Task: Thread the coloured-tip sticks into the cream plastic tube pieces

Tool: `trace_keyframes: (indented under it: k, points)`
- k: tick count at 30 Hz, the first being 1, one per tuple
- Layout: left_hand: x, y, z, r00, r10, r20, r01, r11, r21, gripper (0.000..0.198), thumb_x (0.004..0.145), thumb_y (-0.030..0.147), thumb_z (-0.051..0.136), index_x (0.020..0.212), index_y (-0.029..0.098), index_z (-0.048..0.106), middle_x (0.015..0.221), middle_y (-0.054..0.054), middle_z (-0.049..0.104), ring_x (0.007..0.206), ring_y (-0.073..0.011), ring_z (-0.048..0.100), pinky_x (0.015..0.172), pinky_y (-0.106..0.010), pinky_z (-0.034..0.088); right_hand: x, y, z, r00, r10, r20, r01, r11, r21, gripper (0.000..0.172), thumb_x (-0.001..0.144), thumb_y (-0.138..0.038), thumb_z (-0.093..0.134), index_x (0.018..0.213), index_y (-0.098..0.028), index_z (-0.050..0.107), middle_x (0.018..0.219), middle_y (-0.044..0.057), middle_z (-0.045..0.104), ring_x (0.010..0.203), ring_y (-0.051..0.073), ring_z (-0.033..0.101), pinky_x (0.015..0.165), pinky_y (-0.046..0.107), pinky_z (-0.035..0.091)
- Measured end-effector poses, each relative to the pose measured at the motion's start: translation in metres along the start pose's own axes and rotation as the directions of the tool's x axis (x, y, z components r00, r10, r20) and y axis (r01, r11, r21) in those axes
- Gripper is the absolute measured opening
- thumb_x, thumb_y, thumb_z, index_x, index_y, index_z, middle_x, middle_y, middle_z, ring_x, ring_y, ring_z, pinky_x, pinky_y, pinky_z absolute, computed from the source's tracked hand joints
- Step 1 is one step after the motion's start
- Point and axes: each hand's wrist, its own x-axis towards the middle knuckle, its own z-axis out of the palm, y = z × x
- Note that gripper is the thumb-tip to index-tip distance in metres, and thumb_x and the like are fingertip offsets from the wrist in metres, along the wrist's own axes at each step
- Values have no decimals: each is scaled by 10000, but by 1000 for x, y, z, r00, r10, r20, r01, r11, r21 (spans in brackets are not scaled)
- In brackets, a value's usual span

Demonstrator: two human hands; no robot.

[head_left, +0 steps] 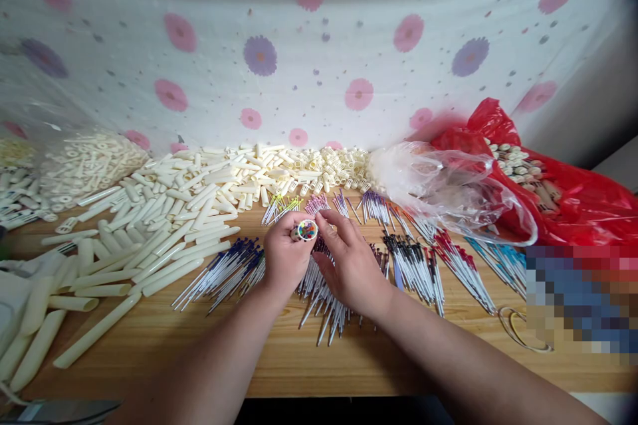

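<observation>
My left hand (pixel 283 254) is closed around a short cream tube (pixel 306 230) held end-up, and its open end shows several coloured refill tips packed inside. My right hand (pixel 349 259) hovers beside it, fingertips pinched at the tube's rim over the refill piles. Beneath both hands lie fanned heaps of thin pen refills (pixel 319 292) on the wooden table (pixel 299 358).
Long cream pen barrels (pixel 149 239) cover the left side, small cream caps (pixel 279 166) and rings pile up at the back. A clear plastic bag (pixel 448 186) and a red bag (pixel 563 192) of parts sit right. More refill bundles (pixel 423 265) lie right of my hands. A rubber band (pixel 518 329) lies nearby.
</observation>
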Motion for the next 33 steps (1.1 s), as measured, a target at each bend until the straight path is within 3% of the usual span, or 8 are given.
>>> trace_keyframes:
  k: [8,14,17,22,27,29,31,33]
  points:
    - [2,-9,2,998,-59,0,59,991,-121,16,713,186,594,700,177,595,639,32,572,596,-111,516,585,-217,417,1,8,-6,997,66,-28,-51,925,376,446,842,-203,538,1286,-213,497,1252,128,515,1174,235,481,987,478,420]
    - [5,-9,2,984,-133,120,167,920,-355,80,738,255,616,734,177,600,655,27,555,564,-99,471,556,-223,382,4,16,-10,960,276,43,-167,445,880,196,835,-242,583,1005,-257,679,1054,54,652,979,164,608,900,400,484]
    - [3,-6,-1,962,-94,256,181,922,-341,141,757,322,617,772,182,621,712,1,593,597,-113,491,567,-235,392,7,19,-14,937,349,-29,-105,360,927,70,787,-272,646,766,-216,680,775,13,667,738,133,616,731,329,520]
    - [0,5,-9,878,-35,477,154,964,-215,262,783,429,584,710,181,623,585,12,542,520,-105,440,502,-227,355,8,20,-30,843,497,-207,-38,439,898,324,801,-335,627,538,-186,511,494,-42,508,507,92,485,548,247,449]
    - [-7,14,-8,540,72,839,271,928,-255,422,708,540,638,544,158,564,474,18,447,423,-82,375,396,-212,267,-17,8,-57,930,304,-207,-108,763,638,181,845,-297,567,711,-184,609,651,9,619,595,112,563,576,249,461]
    - [-10,15,-5,457,30,889,343,916,-207,387,690,514,671,581,157,569,483,34,424,408,-71,353,389,-206,246,-33,7,-69,968,181,-172,-81,878,471,106,834,-252,580,788,-184,648,726,37,671,648,123,613,599,248,480]
    - [-12,13,-3,437,-43,899,407,900,-155,351,693,492,678,641,166,558,496,53,397,405,-65,330,396,-203,230,-51,13,-82,968,195,-156,-121,914,387,106,821,-247,598,757,-179,649,680,38,680,598,120,622,560,230,481]
    - [-12,10,-2,497,-39,867,393,901,-184,349,679,500,691,691,175,564,545,45,408,470,-79,335,446,-213,258,-68,28,-96,925,334,-181,-255,900,354,182,790,-293,637,655,-172,612,574,18,643,495,108,582,479,211,452]
